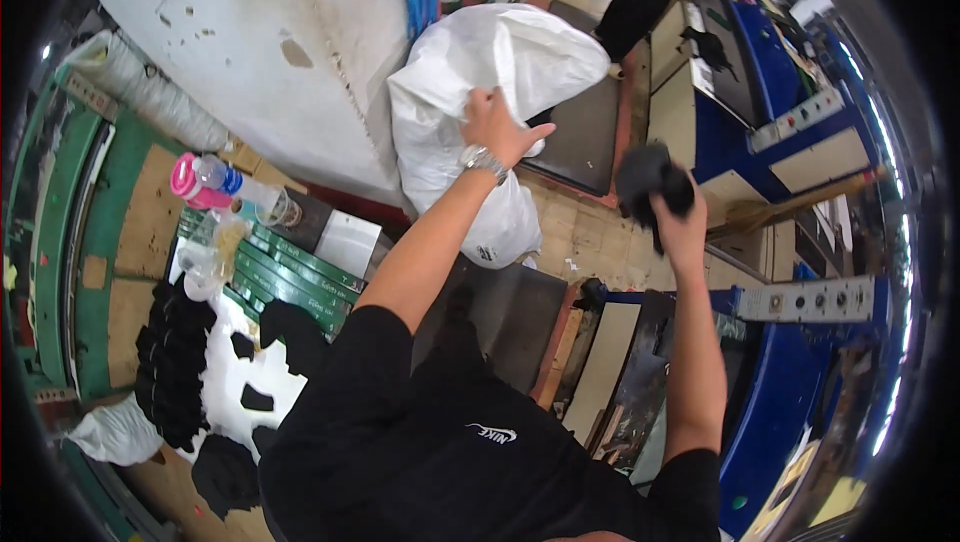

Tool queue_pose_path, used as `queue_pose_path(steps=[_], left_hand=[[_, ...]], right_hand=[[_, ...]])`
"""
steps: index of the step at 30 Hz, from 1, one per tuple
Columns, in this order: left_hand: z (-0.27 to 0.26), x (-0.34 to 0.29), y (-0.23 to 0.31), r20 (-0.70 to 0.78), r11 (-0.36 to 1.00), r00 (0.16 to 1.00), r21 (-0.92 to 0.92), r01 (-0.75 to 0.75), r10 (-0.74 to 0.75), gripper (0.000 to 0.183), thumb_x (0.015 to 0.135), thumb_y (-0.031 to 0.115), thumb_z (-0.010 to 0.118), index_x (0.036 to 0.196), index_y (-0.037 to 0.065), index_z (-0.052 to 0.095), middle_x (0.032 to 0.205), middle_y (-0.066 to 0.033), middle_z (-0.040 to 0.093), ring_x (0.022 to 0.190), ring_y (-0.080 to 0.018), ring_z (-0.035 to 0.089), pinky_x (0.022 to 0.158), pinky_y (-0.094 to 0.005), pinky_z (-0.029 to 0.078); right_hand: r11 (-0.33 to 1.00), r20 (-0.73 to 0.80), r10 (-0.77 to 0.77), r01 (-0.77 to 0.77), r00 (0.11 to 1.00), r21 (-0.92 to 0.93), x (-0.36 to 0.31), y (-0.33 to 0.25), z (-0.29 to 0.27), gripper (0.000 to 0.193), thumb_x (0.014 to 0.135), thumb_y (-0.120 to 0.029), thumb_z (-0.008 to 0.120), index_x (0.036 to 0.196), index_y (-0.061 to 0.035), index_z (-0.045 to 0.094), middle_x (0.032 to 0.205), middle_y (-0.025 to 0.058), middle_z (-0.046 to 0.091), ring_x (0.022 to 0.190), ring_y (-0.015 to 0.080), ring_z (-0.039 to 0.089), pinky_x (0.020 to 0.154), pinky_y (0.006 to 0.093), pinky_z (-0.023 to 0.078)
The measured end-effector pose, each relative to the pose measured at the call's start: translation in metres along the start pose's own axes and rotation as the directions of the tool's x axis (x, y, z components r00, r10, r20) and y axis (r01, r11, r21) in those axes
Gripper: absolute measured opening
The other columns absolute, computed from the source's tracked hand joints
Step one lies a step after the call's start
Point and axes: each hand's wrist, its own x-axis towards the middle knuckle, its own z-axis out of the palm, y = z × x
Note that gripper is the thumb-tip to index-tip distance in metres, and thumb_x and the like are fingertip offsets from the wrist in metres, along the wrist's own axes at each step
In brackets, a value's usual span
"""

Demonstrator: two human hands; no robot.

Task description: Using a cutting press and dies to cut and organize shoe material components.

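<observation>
A person in a black shirt (480, 467) reaches out with both bare hands, the right grip (682, 227) clasped around a dark bundle (645, 174) that juts above and to the left of the knuckles, its outline softened by blur. The left grip (497, 130), thumb stretched out to the side, rests its fingers against a bulging white sack (435, 82); whether they pinch the fabric, one cannot tell. The sack spreads above, to the left of and below that grip, well apart from the bundle, while a metal-banded watch (483, 162) circles the wrist just behind it. Between the two grips, a dark flat panel (578, 132) edged in reddish brown shows beyond the sack. Lower and farther left of the left grip, a bottle with a pink lid (187, 180) stands near green metal bars (290, 277), and black pieces (290, 332) lie on a white surface (222, 382) beside a dark stack (175, 362). Below and to the right of the right grip sits a pale control panel (815, 302) with round knobs; above that grip, near the upper edge, another person (640, 2) stands in dark trousers
</observation>
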Motion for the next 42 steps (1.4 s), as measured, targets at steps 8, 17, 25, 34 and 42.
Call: queue_pose_path(steps=[8,17,25,34,42], left_hand=[[-0.039,0.04,-0.068,-0.135,0.923,0.958,-0.265,-0.28,0.252,0.009,0.082,0.012,0.071,0.09,0.007,0.071,0.09,-0.012,0.065,0.086,-0.0347,0.064,0.08,-0.0435,0.053],[-0.092,-0.191,-0.182,0.104,0.944,0.992,-0.328,-0.032,0.07,0.009,0.091,0.017,0.068,0.098,0.011,0.066,0.089,-0.0104,0.063,0.085,-0.0321,0.066,0.073,-0.0446,0.054],[-0.107,-0.426,-0.25,0.333,0.804,0.756,0.014,0.594,-0.564,0.025,0.091,0.025,0.07,0.11,0.009,0.071,0.097,-0.0157,0.071,0.094,-0.0373,0.069,0.083,-0.0483,0.056],[-0.151,-0.559,-0.239,0.17,0.455,0.499,-0.243,0.857,-0.849,0.029,0.093,0.026,0.069,0.112,0.004,0.071,0.096,-0.0165,0.075,0.093,-0.0345,0.072,0.084,-0.0453,0.056],[-0.188,-0.658,-0.254,-0.08,0.38,0.378,-0.36,0.852,-0.922,0.027,0.093,0.025,0.07,0.11,0.005,0.073,0.092,-0.0149,0.075,0.087,-0.0292,0.073,0.08,-0.0402,0.057]], right_hand=[[0.866,0.431,0.396,-0.174,0.811,-0.468,0.262,0.063,0.207,0.056,0.078,-0.034,0.074,0.112,0.0107,0.071,0.104,0.02,0.076,0.09,0.0289,0.073,0.079,0.0416,0.057],[0.963,0.704,0.068,-0.23,0.707,0.138,0.394,0.105,0.38,0.066,0.104,-0.045,0.055,0.149,0.0041,0.049,0.137,0.0134,0.064,0.126,0.0262,0.061,0.11,0.0358,0.046],[0.527,0.688,0.269,0.494,0.674,-0.691,0.444,0.089,0.338,0.093,0.08,-0.068,0.076,0.131,0.009,0.062,0.127,0.0245,0.068,0.115,0.0327,0.067,0.095,0.0427,0.052],[0.364,0.632,-0.232,0.668,0.74,-0.649,0.35,0.077,0.291,0.08,0.093,-0.06,0.066,0.138,0.0054,0.06,0.13,0.029,0.065,0.117,0.0404,0.065,0.101,0.0444,0.05],[0.764,0.487,-0.446,0.603,0.751,-0.23,-0.009,0.067,0.221,0.023,0.099,-0.015,0.069,0.113,0.0019,0.07,0.112,0.0173,0.072,0.102,0.0302,0.069,0.092,0.0393,0.054]])
